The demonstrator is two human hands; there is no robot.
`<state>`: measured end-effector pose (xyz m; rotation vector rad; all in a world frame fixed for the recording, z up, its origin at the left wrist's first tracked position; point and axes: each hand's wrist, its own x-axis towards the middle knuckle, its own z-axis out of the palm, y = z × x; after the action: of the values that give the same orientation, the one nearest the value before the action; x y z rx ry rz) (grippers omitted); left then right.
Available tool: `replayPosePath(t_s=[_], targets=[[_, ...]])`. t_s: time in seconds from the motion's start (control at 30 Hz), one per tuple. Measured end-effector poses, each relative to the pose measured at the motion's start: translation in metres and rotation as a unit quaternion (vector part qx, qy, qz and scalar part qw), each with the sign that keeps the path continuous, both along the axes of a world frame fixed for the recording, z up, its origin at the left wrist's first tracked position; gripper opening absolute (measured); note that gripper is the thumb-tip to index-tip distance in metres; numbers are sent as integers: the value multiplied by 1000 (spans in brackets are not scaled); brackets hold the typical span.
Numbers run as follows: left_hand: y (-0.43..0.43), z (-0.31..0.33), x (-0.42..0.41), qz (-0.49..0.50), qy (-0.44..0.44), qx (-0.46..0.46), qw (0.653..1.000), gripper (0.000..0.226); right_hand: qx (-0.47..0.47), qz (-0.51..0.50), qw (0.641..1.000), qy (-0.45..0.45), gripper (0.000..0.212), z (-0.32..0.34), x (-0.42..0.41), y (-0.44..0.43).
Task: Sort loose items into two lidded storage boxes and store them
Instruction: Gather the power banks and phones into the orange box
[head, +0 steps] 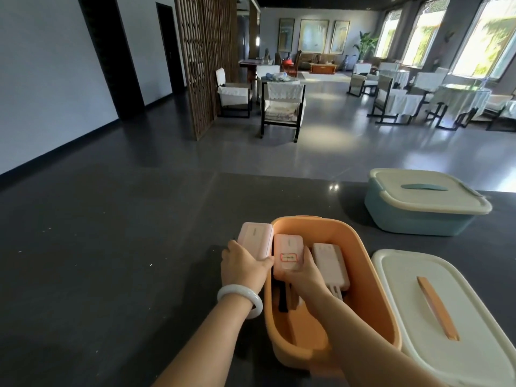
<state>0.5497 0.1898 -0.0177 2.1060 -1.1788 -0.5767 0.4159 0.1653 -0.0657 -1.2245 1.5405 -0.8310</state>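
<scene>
Desk (139, 275) with lidded blue box (413, 219) at its far right, open orange box (360, 275) at its front edge.
Left hand (243, 268) grips a pink power bank (255, 237) just outside the orange box's left rim; right hand (304, 272) clasps a labelled power bank (287, 252) inside it.

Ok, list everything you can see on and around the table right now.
orange box: 1, orange, open, near table edge, centre
loose lid: 1, cream with orange handle, on table right of orange box
blue box: 1, pale blue, cream lid on, far right of table
plain pink device: 1, pink, at orange box's left rim, outside
labelled pink device: 1, pink with red-edged label, inside orange box
white device: 1, white, inside orange box, right side
dark items: count unclear, black, box bottom
table: 1, dark grey
chairs: several, white-covered, room behind
bracelet: 1, white, left wrist
left hand: 1, grips plain pink device
right hand: 1, holds labelled pink device
</scene>
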Motion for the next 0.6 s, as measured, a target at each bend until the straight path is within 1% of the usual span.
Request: replayPosePath(t_s=[0.17, 0.23, 0.3, 0.33, 0.4, 0.43, 0.53, 0.6], targets=[[0, -2, 0, 7, -12, 1, 1000, 75, -14, 0, 1000, 25, 90, -2, 1, -2], [0, -2, 0, 9, -18, -2, 1000, 74, -16, 5, 999, 40, 77, 1, 2, -1], [0, -2, 0, 8, -21, -4, 1000, 74, -31, -2, 998, 59, 54, 9, -1, 0], [0, -2, 0, 6, -20, -5, 1000, 73, -50, -4, 996, 73, 49, 18, -4, 2], [0, -1, -1, 5, -20, -8, 1000, 73, -108, -4, 984, 141, 67, 37, -17, 0], [0, 0, -2, 6, -22, -9, 1000, 73, -134, -10, 975, 178, 71, 46, -26, -4], [0, 6, -8, -2, -25, -24, 999, 72, -158, -41, 950, 267, 68, 67, -56, -14], [0, 11, -16, -13, -25, -50, 998, 73, -139, -51, 936, 320, 66, 70, -79, -22]])
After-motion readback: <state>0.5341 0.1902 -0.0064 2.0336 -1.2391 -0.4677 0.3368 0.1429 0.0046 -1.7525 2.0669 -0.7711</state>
